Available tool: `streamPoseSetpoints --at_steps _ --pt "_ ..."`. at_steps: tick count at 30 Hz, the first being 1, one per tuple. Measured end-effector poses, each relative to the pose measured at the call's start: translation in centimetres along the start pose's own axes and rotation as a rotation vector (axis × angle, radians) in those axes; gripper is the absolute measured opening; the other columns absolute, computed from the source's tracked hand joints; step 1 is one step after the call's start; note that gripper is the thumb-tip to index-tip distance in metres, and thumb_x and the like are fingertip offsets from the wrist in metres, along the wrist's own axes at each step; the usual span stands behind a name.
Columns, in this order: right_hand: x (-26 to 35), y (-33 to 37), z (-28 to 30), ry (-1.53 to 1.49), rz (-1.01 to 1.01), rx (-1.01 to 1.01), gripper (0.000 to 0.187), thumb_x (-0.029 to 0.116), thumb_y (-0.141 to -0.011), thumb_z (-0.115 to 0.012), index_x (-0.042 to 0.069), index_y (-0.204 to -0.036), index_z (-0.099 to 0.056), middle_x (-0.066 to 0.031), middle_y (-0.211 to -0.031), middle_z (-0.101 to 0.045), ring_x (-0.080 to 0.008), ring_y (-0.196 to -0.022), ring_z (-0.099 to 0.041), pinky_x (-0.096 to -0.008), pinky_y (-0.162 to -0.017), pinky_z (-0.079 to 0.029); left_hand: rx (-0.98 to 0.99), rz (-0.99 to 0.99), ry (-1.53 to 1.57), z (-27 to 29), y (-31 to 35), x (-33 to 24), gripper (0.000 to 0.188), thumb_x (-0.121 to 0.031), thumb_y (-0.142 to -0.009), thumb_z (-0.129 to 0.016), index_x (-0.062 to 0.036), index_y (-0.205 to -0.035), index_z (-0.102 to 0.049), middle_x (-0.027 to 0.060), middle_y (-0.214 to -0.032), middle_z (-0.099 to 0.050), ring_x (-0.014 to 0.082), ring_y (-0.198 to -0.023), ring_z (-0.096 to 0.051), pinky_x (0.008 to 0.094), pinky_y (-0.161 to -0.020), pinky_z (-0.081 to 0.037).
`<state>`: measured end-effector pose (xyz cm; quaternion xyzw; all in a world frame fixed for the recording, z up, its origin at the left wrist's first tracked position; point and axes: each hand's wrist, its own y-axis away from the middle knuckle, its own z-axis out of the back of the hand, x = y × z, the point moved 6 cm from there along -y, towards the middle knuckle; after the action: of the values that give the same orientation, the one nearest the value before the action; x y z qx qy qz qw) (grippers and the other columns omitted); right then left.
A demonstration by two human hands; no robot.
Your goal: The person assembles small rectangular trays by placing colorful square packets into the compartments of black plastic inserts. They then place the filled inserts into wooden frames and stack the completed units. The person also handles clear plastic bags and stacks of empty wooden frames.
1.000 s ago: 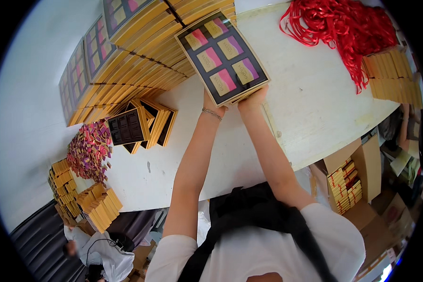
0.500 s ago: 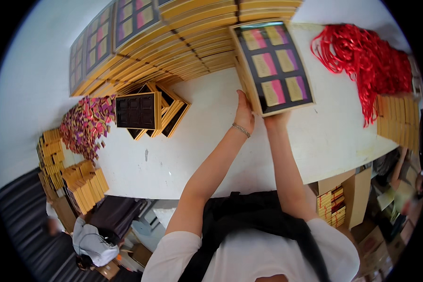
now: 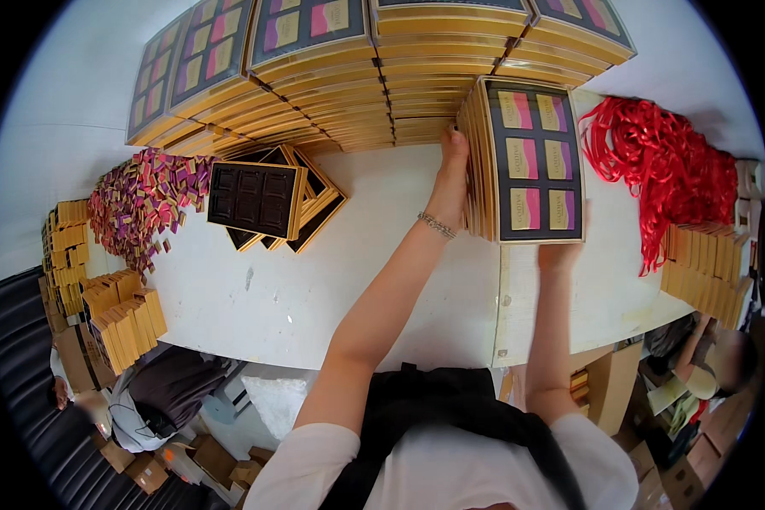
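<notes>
A stack of flat gold boxes point(image 3: 478, 183) with clear lids stands between my hands. Its top box point(image 3: 531, 182) shows six pieces in pink, purple and gold wrappers, set in a dark tray. My left hand point(image 3: 452, 183) is pressed along the stack's left side, thumb toward the far end. At the near right corner my right hand point(image 3: 563, 253) holds the stack, slightly blurred and with its fingers mostly hidden. Behind and to the left, a long block of similar boxes point(image 3: 327, 93) is piled in columns.
Left on the white table point(image 3: 357, 297), dark trays point(image 3: 255, 200) lie stacked askew beside a heap of wrapped pieces point(image 3: 144, 200). Red ribbons point(image 3: 654, 161) and gold boxes point(image 3: 705, 263) lie at right. More gold boxes point(image 3: 123, 314) stand far left. Other people are at both sides below.
My hands have shifted the box stack to the right along the table, and it now sits straighter beside the piled boxes. My right hand has moved right around its corner. The view has shifted too.
</notes>
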<state>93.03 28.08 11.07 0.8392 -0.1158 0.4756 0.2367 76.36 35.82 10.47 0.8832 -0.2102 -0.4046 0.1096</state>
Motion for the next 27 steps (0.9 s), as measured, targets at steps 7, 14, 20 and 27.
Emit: streamPoseSetpoints --at_steps 7,14,20,27 --pt "3.4 -4.7 -4.3 0.045 -0.329 0.134 0.078 0.059 -0.097 -0.036 0.001 -0.148 -0.024 -0.0126 -0.149 -0.036 -0.0224 -0.135 -0.038 -0.0359 -0.112 -0.028 0.113 0.065 -0.016 -1.8 -2.7 1.1 0.091 -0.079 -0.084 -0.033 -0.0086 -0.140 -0.042 0.0121 -0.135 -0.050 0.0227 -0.121 -0.051 0.0366 -0.099 -0.045" --pt "4.9 3.4 -0.1 0.166 -0.263 0.247 0.074 0.055 -0.098 -0.036 0.002 -0.148 -0.026 -0.0132 -0.150 -0.034 -0.0223 -0.136 -0.036 -0.0355 -0.112 -0.027 0.110 0.072 0.079 -0.7 -2.6 1.9 0.090 -0.080 -0.083 -0.032 -0.0093 -0.138 -0.045 0.0121 -0.130 -0.054 0.0236 -0.118 -0.054 0.0370 -0.096 -0.048" --pt "8.0 -5.3 -5.6 0.408 0.057 0.229 0.071 0.053 -0.099 -0.037 0.002 -0.148 -0.027 -0.0137 -0.151 -0.032 -0.0223 -0.137 -0.035 -0.0352 -0.112 -0.026 0.120 -0.210 -0.018 -5.1 0.7 -1.8 0.079 -0.065 -0.089 -0.042 -0.0040 -0.140 -0.038 0.0145 -0.134 -0.049 0.0250 -0.122 -0.050 0.0352 -0.100 -0.044" --pt "10.3 3.3 -12.7 1.636 0.896 0.537 0.043 0.020 -0.099 -0.042 0.006 -0.140 -0.045 -0.0105 -0.149 -0.038 -0.0326 -0.140 -0.030 -0.0399 -0.113 -0.026 0.027 -0.337 -0.536 -5.9 3.1 -4.5 0.094 -0.037 -0.087 -0.058 0.0079 -0.147 -0.001 0.0289 -0.155 -0.004 0.0370 -0.146 -0.001 0.0391 -0.118 -0.007"
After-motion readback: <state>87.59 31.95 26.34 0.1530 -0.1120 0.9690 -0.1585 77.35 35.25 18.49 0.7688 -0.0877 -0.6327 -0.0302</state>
